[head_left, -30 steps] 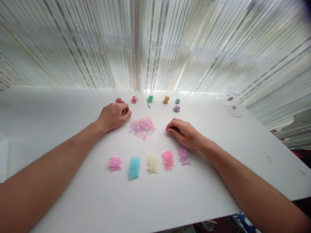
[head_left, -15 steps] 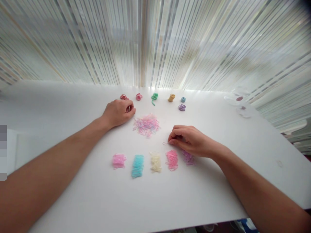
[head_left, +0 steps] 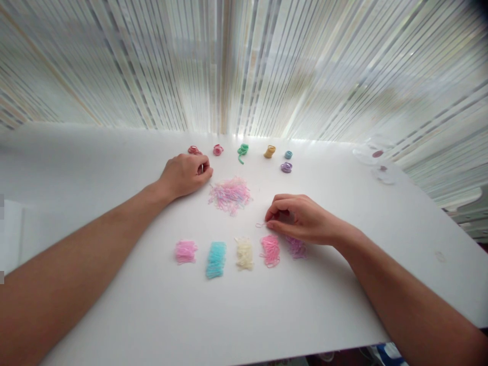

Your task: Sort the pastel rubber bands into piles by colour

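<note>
My right hand [head_left: 295,217] pinches one end of a thin, pale pink rubber band [head_left: 261,225], whose loop lies out to the left over the table. Just below that hand is a pile of purple bands [head_left: 296,248], partly covered by it, and a pile of coral-pink bands [head_left: 270,251]. My left hand [head_left: 186,174] rests on the table with thumb and fingers curled together; what they hold, if anything, I cannot make out. A red coil [head_left: 193,150] shows just behind it. Between the hands lies a loose heap of mixed pastel bands [head_left: 231,195].
Nearer me on the white table [head_left: 213,315] sit cream [head_left: 244,253], blue [head_left: 216,260] and pink [head_left: 185,251] piles of bands. Along the back stand pink [head_left: 217,150], green [head_left: 243,149], yellow [head_left: 270,151], blue [head_left: 288,154] and purple [head_left: 286,167] coils. Clear discs [head_left: 383,174] lie far right.
My right hand has shifted very slightly, and more of the pale pink band shows at its fingertips. My left hand stays in place.
</note>
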The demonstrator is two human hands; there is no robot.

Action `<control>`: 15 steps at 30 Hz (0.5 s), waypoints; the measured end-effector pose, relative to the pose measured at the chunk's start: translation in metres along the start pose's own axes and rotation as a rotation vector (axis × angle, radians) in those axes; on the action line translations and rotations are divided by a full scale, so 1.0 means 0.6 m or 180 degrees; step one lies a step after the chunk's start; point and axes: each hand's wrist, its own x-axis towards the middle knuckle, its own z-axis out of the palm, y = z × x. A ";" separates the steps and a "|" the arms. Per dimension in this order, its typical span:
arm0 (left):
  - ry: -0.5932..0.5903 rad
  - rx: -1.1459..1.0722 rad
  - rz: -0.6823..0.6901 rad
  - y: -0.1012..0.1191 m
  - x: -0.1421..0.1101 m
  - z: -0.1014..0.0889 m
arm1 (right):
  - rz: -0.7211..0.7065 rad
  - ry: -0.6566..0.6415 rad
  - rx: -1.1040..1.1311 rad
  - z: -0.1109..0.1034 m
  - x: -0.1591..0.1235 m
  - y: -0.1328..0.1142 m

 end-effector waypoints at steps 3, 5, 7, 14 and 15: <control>-0.0013 -0.0014 -0.0032 0.002 0.000 -0.001 | -0.0053 -0.0006 -0.0012 0.003 0.001 0.001; -0.0018 -0.0022 -0.0035 0.002 0.000 -0.001 | -0.0120 -0.0011 -0.0053 0.005 0.002 0.003; -0.0020 -0.0018 -0.0030 0.001 0.001 0.000 | -0.0191 -0.0016 -0.0117 0.007 0.002 0.006; -0.0017 0.0004 -0.0039 0.004 -0.001 -0.002 | -0.0305 0.0030 -0.0160 0.010 0.001 0.011; -0.0033 -0.0001 -0.0054 0.005 -0.001 -0.003 | -0.0283 0.0045 -0.0147 0.010 0.001 0.010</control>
